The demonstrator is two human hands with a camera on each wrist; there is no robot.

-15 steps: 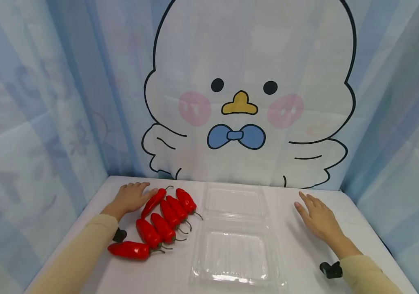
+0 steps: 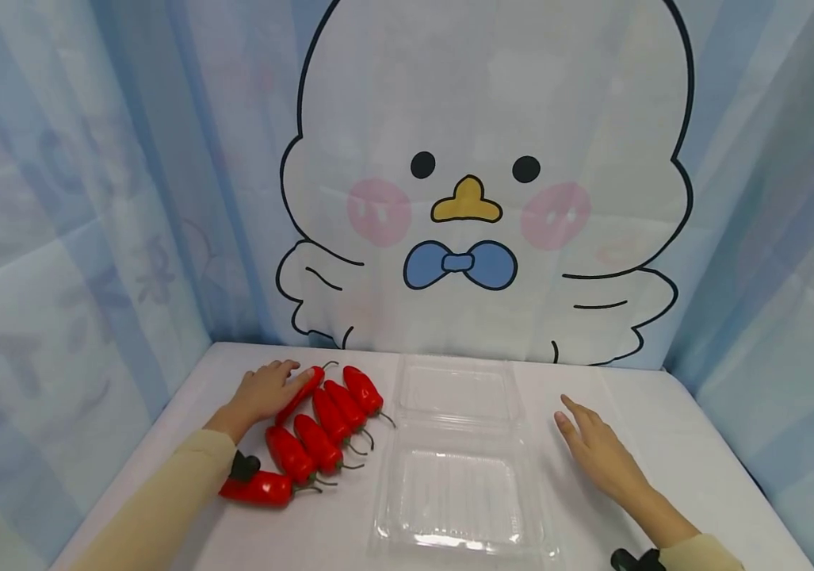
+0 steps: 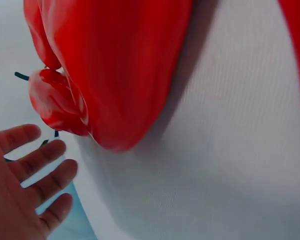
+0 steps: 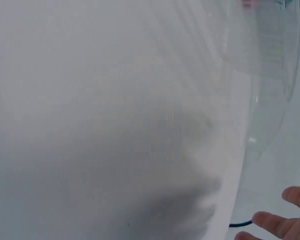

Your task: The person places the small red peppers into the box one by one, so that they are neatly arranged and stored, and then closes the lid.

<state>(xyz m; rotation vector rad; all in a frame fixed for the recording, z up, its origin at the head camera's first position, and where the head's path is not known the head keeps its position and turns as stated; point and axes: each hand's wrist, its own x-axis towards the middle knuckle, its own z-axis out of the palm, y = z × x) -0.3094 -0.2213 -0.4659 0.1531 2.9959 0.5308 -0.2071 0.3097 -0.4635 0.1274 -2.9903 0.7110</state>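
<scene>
Your left hand is left of the clear plastic container, fingers extended and spread, gripping nothing. Its thumb overlaps the nearest red pepper, left of the container's far half; you cannot tell whether they touch. Six other peppers lie left of the container, stems towards it. Your right hand, fingers loosely extended, hangs right of the container, holding nothing.
</scene>
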